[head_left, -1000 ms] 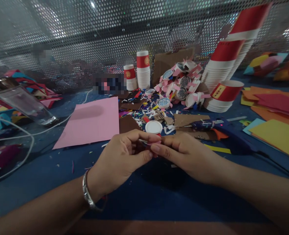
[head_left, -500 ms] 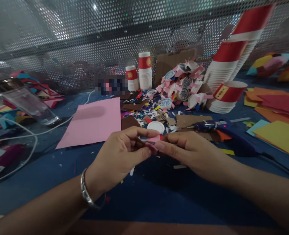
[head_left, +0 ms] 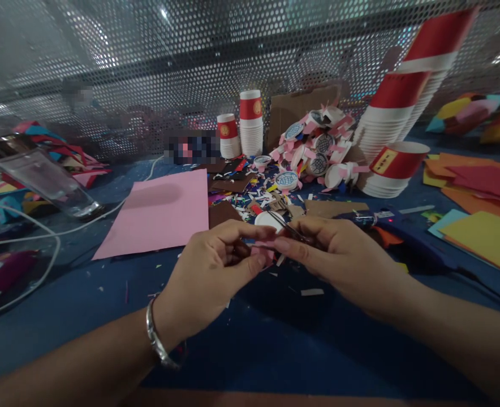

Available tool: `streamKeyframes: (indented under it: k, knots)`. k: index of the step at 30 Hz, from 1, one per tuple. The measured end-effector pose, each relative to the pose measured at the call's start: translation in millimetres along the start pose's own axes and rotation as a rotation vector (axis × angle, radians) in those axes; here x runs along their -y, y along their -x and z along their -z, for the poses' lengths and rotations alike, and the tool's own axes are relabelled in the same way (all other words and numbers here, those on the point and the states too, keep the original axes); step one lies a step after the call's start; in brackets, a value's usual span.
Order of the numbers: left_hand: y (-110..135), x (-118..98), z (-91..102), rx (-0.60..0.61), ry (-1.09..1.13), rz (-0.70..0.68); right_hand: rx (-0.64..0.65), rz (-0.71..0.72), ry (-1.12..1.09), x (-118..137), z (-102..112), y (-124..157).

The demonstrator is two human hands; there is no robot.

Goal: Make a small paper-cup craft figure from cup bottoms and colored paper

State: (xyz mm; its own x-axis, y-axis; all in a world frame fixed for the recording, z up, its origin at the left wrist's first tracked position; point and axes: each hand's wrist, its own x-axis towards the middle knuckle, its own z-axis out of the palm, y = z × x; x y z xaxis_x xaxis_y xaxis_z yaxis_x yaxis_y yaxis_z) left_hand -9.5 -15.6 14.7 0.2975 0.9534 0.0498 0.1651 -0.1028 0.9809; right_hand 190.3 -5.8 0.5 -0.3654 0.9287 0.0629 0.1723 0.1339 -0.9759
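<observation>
My left hand (head_left: 216,265), with a silver bangle at the wrist, pinches a small piece of pink paper (head_left: 266,255) between thumb and fingers. Close against it, my right hand (head_left: 335,249) is closed around slim dark metal scissors (head_left: 290,227). One blade angles up and away to the left, while the other lies by the pink paper. The scissors' handles are hidden in my fingers. Just beyond my fingertips a round white disc (head_left: 268,219) lies on the table, partly covered.
A pink sheet (head_left: 156,212) lies left of centre. Paper scraps, a heap of paper-trimmed discs (head_left: 318,144) and stacked red-and-white cups (head_left: 388,118) stand beyond. A blue glue gun (head_left: 419,240) and coloured paper (head_left: 483,240) are right; a glass (head_left: 48,181) and white cable (head_left: 59,249) left.
The scissor blades, together before, now stand apart, one raised up and left. Both hands stay in nearly the same place, still close together.
</observation>
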Motion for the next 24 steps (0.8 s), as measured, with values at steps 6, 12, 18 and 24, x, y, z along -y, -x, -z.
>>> streamKeyframes:
  k: [6,12,18,24]
  knots:
    - [1.5,2.3,-1.9,0.072,0.151,0.016,-0.027,-0.016,-0.117,0.9,-1.7,1.7]
    - [-4.6,5.9,0.5,-0.029,0.166,0.059,-0.007,-0.037,-0.062,1.8,-0.8,1.9]
    - [-2.4,3.7,-0.2,0.051,0.258,0.036,0.010,-0.061,0.051,0.8,1.6,2.1]
    - [-0.4,1.3,-1.3,0.037,0.133,-0.022,0.032,-0.079,0.084,2.9,1.8,1.3]
